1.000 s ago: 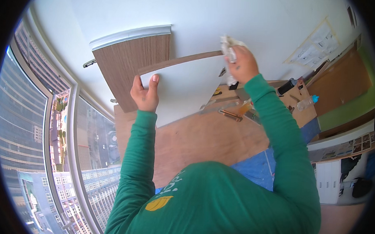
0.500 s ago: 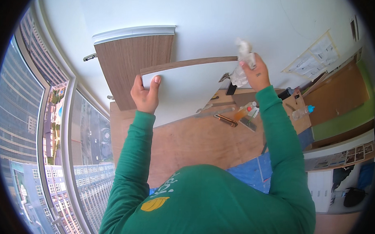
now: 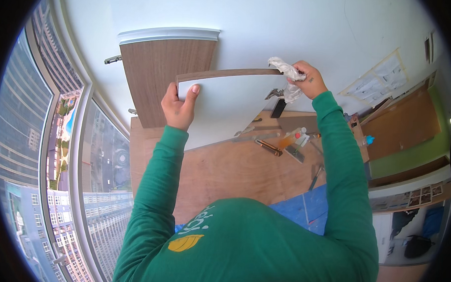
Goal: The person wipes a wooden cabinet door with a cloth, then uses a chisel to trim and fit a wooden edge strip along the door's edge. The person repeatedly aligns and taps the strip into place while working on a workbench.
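Observation:
A cabinet door panel [image 3: 227, 104], white on the face toward me with a brown wood-grain edge, stands upright on the wooden workbench. My left hand [image 3: 180, 105] grips its upper left corner, thumb on the white face and fingers behind. In my right hand [image 3: 309, 80] is a crumpled white rag [image 3: 286, 69], pinched at the panel's upper right corner and hanging down beside it. A metal hinge [image 3: 274, 94] sticks out from the panel's right edge below the rag. Behind, a second wood-grain door [image 3: 165, 79] with a silver top rail leans against the wall.
On the workbench [image 3: 219, 170] lie a utility knife [image 3: 269, 147], a bottle of orange liquid [image 3: 287, 140] and a hammer [image 3: 315, 178]. Blue sheeting [image 3: 302, 211] covers the near side. A tall window [image 3: 106, 147] runs along the left; paper drawings [image 3: 379, 77] are taped to the wall.
My right hand has turned and lowered slightly, bringing the rag over the panel's top right corner. The left hand keeps its hold on the panel.

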Available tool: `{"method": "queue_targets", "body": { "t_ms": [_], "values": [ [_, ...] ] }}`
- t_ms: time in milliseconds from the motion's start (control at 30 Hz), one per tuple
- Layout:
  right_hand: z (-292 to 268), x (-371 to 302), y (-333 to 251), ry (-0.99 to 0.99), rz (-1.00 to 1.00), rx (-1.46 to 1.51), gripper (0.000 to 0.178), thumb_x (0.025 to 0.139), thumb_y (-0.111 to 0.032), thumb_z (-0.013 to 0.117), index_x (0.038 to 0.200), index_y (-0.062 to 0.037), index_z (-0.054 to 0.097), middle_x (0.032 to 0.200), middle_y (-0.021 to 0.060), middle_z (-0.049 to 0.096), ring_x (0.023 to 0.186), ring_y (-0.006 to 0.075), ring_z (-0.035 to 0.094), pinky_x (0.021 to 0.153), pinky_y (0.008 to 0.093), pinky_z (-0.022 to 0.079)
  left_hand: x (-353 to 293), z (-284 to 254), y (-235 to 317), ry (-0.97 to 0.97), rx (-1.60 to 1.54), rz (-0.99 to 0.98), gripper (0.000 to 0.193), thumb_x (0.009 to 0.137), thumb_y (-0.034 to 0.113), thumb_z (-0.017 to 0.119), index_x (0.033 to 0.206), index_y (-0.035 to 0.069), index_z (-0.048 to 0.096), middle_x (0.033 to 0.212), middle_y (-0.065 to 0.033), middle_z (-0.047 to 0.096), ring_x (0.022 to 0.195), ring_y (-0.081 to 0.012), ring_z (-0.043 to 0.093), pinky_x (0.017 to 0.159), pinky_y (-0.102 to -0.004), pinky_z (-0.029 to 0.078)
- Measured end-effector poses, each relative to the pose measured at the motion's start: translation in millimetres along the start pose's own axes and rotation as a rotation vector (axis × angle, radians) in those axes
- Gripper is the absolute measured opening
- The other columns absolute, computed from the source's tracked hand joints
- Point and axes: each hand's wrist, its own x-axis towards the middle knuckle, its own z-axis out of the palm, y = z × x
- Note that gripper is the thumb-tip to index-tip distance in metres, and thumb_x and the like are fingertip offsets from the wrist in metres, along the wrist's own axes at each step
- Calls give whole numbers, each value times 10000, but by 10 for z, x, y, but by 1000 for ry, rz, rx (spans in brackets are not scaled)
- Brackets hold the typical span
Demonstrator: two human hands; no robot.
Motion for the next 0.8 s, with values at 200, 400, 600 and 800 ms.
{"method": "queue_targets", "body": {
  "t_ms": [200, 400, 600, 800],
  "values": [
    [13, 59, 55, 29, -36, -89, 240, 854, -46, 812, 1057, -12, 690, 974, 74, 680, 899, 222, 658, 839, 339, 534, 44, 11, 5, -5, 17, -14, 558, 910, 503, 848, 821, 23, 577, 739, -36, 619, 705, -107, 537, 621, -297, 485],
    [-96, -61, 240, 261, 249, -137, 225, 891, -90, 776, 1088, -8, 705, 939, 96, 728, 861, 265, 691, 830, 368, 552, 37, 46, 7, -13, -11, 15, 563, 912, 501, 845, 804, 21, 572, 734, -68, 637, 684, -126, 561, 616, -317, 503],
    [68, -113, -265, 467, 182, -12, 266, 906, -130, 770, 1131, 0, 719, 1046, 142, 725, 960, 288, 711, 878, 377, 548, 18, -12, 85, 14, -7, 27, 566, 915, 495, 843, 797, 18, 563, 717, -75, 631, 676, -128, 560, 612, -323, 502],
    [410, -177, -378, 421, 153, -148, 271, 868, -94, 767, 1118, -9, 705, 1086, 148, 664, 1013, 336, 669, 894, 398, 538, 6, 13, 20, -1, 4, 16, 561, 920, 493, 839, 800, 17, 567, 717, -77, 633, 674, -129, 563, 606, -325, 503]
  ]
}}
